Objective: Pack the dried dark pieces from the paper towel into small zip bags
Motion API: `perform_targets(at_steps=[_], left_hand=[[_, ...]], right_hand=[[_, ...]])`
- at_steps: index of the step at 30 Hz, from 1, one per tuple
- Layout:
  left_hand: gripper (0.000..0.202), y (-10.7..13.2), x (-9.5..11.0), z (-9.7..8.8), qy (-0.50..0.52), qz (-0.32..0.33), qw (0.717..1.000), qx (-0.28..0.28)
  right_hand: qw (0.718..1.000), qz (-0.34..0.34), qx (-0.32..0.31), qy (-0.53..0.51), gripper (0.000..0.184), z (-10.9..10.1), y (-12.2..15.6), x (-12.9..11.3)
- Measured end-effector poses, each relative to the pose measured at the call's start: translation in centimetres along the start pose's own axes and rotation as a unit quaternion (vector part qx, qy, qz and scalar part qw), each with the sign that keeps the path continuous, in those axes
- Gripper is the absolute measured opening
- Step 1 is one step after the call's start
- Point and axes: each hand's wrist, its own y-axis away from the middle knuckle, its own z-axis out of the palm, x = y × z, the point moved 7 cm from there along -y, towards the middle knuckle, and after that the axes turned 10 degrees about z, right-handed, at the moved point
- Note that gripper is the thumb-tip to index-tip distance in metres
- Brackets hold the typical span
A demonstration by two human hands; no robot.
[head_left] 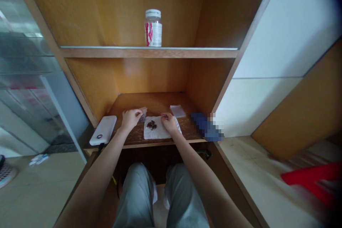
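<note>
A white paper tissue (pixel 157 134) lies near the front edge of the wooden shelf, with a little heap of small dark brown pieces (pixel 151 125) on its left part. My left hand (pixel 130 119) is just left of the tissue, thumb and fingertips pinched at the edge of a small clear plastic bag (pixel 143 114) that has something dark in it. Over the right part of the tissue, my right hand (pixel 169 122) has its fingers closed together; whatever is between them is too small to make out. Behind it lies another small clear plastic bag (pixel 178 110), flat on the shelf.
A white power bank (pixel 103 130) with a dark cable rests at the shelf's left end. To the right is a dark blue item (pixel 207 127), partly blurred out. A white-capped bottle (pixel 153 28) stands on the upper shelf (pixel 107 53).
</note>
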Motion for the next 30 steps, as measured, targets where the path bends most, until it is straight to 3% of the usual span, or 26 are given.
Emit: perform_targets(at_steps=[5,9,12,15,19,23,26,30], left_hand=[[0.014,-0.4,-0.1,-0.8,0.029,-0.011,0.999,0.04],[0.016,-0.4,-0.2,-3.0,0.1,-0.029,0.981,0.164],[0.017,0.5,-0.6,-4.2,0.204,-0.071,0.935,0.281],[0.022,1.9,-0.7,-3.5,0.343,-0.109,0.868,0.343],[0.029,3.9,0.0,-0.6,0.499,-0.152,0.788,0.327],[0.032,5.7,0.1,1.7,0.564,-0.186,0.742,0.312],[0.032,6.4,-0.3,2.7,0.586,-0.196,0.727,0.3],[0.033,6.6,-0.8,3.0,0.591,-0.187,0.728,0.291]], right_hand=[[1.0,-0.004,0.006,-0.004,0.024,-0.1,0.0,0.0],[1.0,0.001,0.006,-0.008,0.024,-0.2,0.2,-0.2],[1.0,0.007,0.005,-0.003,0.023,-0.3,0.4,-0.4],[1.0,0.005,0.003,0.003,0.022,-0.3,0.5,-0.6],[1.0,-0.005,0.003,0.007,0.021,-0.3,0.5,-0.7],[1.0,-0.017,0.011,0.006,0.02,-0.2,0.4,-0.6],[0.999,-0.04,0.02,-0.002,0.019,-0.3,0.6,-1.0],[0.994,-0.107,0.027,-0.014,0.017,-0.7,1.6,-2.6]])
